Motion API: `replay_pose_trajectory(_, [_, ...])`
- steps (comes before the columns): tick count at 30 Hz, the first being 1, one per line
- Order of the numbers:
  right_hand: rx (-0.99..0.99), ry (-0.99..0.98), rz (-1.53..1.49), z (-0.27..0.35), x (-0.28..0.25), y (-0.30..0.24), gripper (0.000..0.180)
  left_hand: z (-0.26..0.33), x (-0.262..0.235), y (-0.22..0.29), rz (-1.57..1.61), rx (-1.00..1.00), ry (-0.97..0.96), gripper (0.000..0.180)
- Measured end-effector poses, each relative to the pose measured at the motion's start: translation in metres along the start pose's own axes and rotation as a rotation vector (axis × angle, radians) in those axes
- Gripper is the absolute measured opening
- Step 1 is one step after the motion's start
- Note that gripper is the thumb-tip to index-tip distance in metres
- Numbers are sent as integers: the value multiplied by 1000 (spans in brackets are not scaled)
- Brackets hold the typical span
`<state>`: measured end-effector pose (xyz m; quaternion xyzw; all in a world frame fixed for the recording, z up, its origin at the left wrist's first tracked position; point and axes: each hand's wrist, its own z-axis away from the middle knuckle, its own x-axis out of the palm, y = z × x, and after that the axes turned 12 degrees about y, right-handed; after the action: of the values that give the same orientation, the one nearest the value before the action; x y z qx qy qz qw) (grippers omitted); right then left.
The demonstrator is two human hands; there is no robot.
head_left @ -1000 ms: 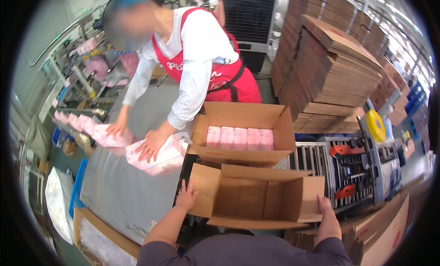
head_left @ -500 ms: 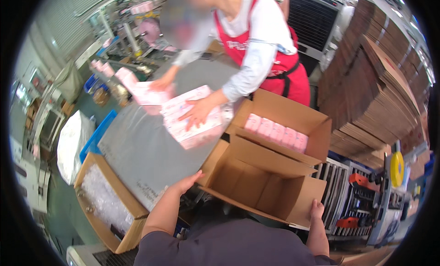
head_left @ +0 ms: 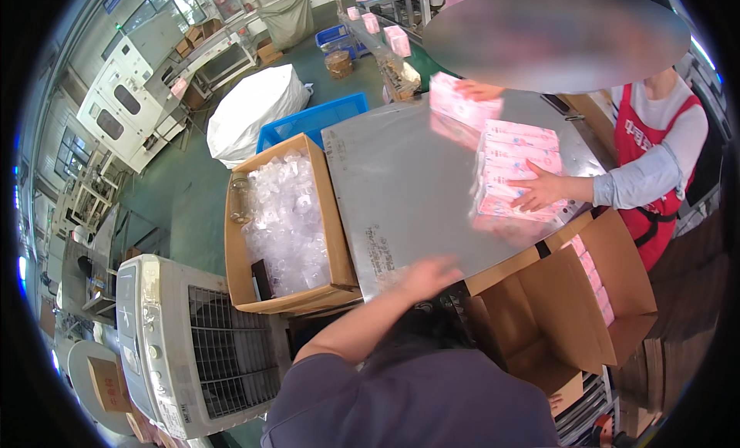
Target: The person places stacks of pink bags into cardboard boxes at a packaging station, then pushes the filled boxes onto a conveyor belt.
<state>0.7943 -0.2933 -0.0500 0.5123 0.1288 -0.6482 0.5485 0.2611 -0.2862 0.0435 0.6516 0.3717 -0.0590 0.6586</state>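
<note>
The view is swinging left, and the left hand [head_left: 432, 278] is coming away from the open carton [head_left: 509, 309] and sweeping over the near edge of the table [head_left: 408, 186]! It's blurring, so I can't tell whether that grip is closed, though nothing is showing in it. The right hand [head_left: 555, 402] is showing only fingertips by the carton's near flap [head_left: 569, 392]; the torso is hiding the rest, so I can't tell how firmly it's gripping. The carton, then, is seemingly relying on that side alone, sitting just beside the table's right end.

Across the table, a co-worker's hand [head_left: 542, 187] is pressing on the stack of pink packs [head_left: 520, 151], well apart from the left hand; that arm is crossing in from the right and partly blocking the packs. A second carton [head_left: 628, 255], holding more pink packs, is crowding the open one's far side. On the left, a box of clear plastic [head_left: 343, 255] is hugging the table, a blue crate [head_left: 312, 124] is sitting beyond, and an air cooler [head_left: 196, 348] is filling the near corner.
</note>
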Motion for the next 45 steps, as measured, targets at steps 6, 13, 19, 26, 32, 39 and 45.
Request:
replay_pose_trajectory(6, [30,-23,27,-14,-7,-19,107,44,-206,-146,-418,-400,650,46])
replay_pose_trajectory(13, [71,-56,40,-18,-3,-27,113,70,-192,-188,-884,-437,61,68])
replay_pose_trajectory(19, [72,-81,30,-22,0,-28,118,82,-219,-207,-430,-660,525,41])
replay_pose_trajectory(26, [83,-129,1,-32,15,-14,125,102,-248,-195,678,-720,762,25])
replay_pose_trajectory(32, [83,-160,-7,-46,27,1,130,124,-248,-206,815,-704,826,23])
replay_pose_trajectory(39, [65,-193,-35,-62,44,14,136,137,-243,-201,909,-762,903,20])
replay_pose_trajectory(45, [-107,-221,114,-80,73,22,133,119,-231,-167,1126,-707,786,21])
